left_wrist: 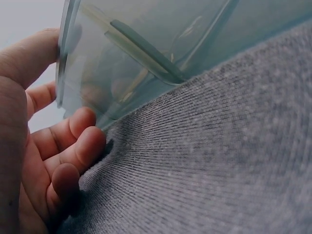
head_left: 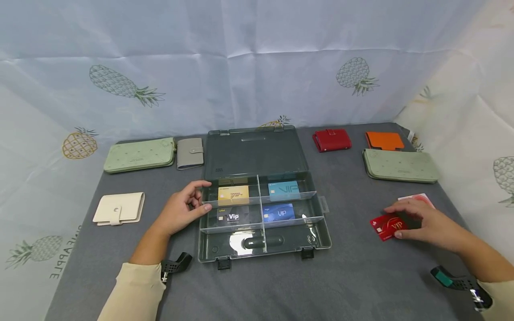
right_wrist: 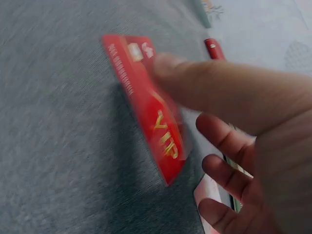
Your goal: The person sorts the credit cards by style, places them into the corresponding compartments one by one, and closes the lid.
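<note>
Head view. We see an open clear box (head_left: pixel 263 209) near the middle of the grey table (head_left: pixel 353 276), its four compartments holding a gold card (head_left: pixel 233 195), a teal card (head_left: pixel 283 190), a black card (head_left: pixel 230 217) and a blue card (head_left: pixel 279 212). The left hand (head_left: pixel 182 209) rests against the box's left wall, thumb on the rim, fingers loosely curled. The right hand (head_left: pixel 421 220) lies toward the table's right edge, pinching a red card (head_left: pixel 387 226); a pale card (head_left: pixel 417 198) lies just behind it. Wallets sit along the far edge and near the left edge.

Left wrist view. The thumb (left_wrist: pixel 29 53) presses the box (left_wrist: pixel 161 48) wall; the curled fingers (left_wrist: pixel 73 146) touch its lower edge and the table (left_wrist: pixel 219 161).

Right wrist view. We see the thumb (right_wrist: pixel 219 87) on the tilted red card (right_wrist: pixel 146 102); the other fingers (right_wrist: pixel 224 146) are relaxed and spread. Whether the card touches the table (right_wrist: pixel 58 146) we cannot tell.
</note>
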Available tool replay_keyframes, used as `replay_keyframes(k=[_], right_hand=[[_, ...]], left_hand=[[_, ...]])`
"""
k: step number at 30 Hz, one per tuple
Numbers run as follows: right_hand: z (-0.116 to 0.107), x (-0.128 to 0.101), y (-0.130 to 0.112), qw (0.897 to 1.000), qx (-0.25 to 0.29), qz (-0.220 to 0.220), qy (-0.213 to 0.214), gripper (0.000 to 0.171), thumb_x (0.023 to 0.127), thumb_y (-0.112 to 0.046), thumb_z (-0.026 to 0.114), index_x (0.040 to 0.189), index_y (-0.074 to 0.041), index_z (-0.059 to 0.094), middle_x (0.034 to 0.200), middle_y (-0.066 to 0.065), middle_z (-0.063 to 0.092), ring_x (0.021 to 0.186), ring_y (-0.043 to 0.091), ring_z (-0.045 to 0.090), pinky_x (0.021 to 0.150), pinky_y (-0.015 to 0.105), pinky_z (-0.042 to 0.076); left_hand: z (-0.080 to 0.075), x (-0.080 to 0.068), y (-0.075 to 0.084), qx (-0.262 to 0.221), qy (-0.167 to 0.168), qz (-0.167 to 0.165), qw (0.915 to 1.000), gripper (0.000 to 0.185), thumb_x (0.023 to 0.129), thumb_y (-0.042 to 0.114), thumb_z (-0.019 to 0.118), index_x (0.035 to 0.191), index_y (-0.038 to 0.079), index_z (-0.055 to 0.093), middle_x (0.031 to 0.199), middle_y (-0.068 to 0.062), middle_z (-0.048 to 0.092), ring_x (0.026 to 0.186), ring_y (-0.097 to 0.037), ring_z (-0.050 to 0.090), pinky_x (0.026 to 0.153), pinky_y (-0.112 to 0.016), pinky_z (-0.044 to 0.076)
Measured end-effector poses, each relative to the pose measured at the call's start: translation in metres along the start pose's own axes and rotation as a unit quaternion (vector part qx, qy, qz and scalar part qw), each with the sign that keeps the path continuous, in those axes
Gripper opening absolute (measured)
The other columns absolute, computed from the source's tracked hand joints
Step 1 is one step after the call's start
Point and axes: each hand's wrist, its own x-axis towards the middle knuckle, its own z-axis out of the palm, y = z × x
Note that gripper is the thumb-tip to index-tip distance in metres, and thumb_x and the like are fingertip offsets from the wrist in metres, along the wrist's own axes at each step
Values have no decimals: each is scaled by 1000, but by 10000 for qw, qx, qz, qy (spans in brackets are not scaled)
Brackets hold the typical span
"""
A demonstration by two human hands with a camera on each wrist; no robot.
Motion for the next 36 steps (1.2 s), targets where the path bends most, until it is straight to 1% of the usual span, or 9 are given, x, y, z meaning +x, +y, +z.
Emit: replay_keyframes(k=[4,7,14,17,19,23,25,29,36], right_hand=[[4,1,9,9943,-861,-624,83,74,58,-8,105,124,-15,73,121,-7,63,119,-8,42,86,8,44],[5,3,11,9897,-1229,-719,118,76,54,-13,107,122,-17,74,117,-5,63,114,-6,41,83,12,45],[4,11,11,9893,-1244,-764,76,69,53,-17,108,113,-22,73,111,-7,66,106,-1,48,80,16,47],[2,14,10,9918,-1171,-514,-10,64,54,-19,108,106,-22,71,104,-11,67,95,1,52,74,19,48],[-1,15,9,9942,-1040,-199,-182,61,57,-21,108,103,-20,68,99,-13,65,88,2,53,70,22,48],[-7,17,2,9940,-845,448,-538,52,69,-16,102,103,-19,62,93,-17,60,80,1,53,64,24,48],[-11,19,-2,9925,-964,508,-562,44,77,-12,97,103,-21,62,91,-19,60,79,0,52,63,24,47],[-21,27,-13,9917,-1128,498,-352,31,88,-2,86,102,-23,70,88,-19,64,76,-2,53,60,24,46],[-35,54,-48,9945,-178,945,-408,18,98,-1,76,109,-16,74,92,-6,70,76,10,61,59,28,52]], left_hand=[[-1,-1,0,4,4,-38,10000,57,92,9,83,145,14,60,86,-1,58,66,-11,53,62,-27,43],[-1,-2,2,9,13,-72,10000,57,93,10,83,145,15,60,87,-1,59,67,-11,54,62,-28,44],[-2,-3,2,56,-3,-111,9999,57,93,11,82,145,15,60,87,-1,59,67,-12,54,62,-28,43],[-2,-2,1,101,-9,-110,9999,57,94,12,82,146,15,60,88,0,58,68,-12,54,62,-27,43],[-1,-1,1,115,-3,-93,9999,58,93,11,83,146,15,60,88,0,59,68,-12,55,63,-28,44],[1,0,-1,103,31,-50,9999,60,91,9,84,145,12,60,89,0,59,68,-12,55,63,-28,44],[2,0,-2,66,52,-29,10000,60,90,8,84,145,11,60,89,-1,59,68,-12,55,63,-29,44],[1,0,-1,12,52,-31,10000,60,91,8,84,145,12,60,88,0,59,68,-12,55,63,-29,45],[0,0,-2,11,13,-14,10000,57,93,11,83,144,13,60,87,0,59,68,-12,56,66,-31,48]])
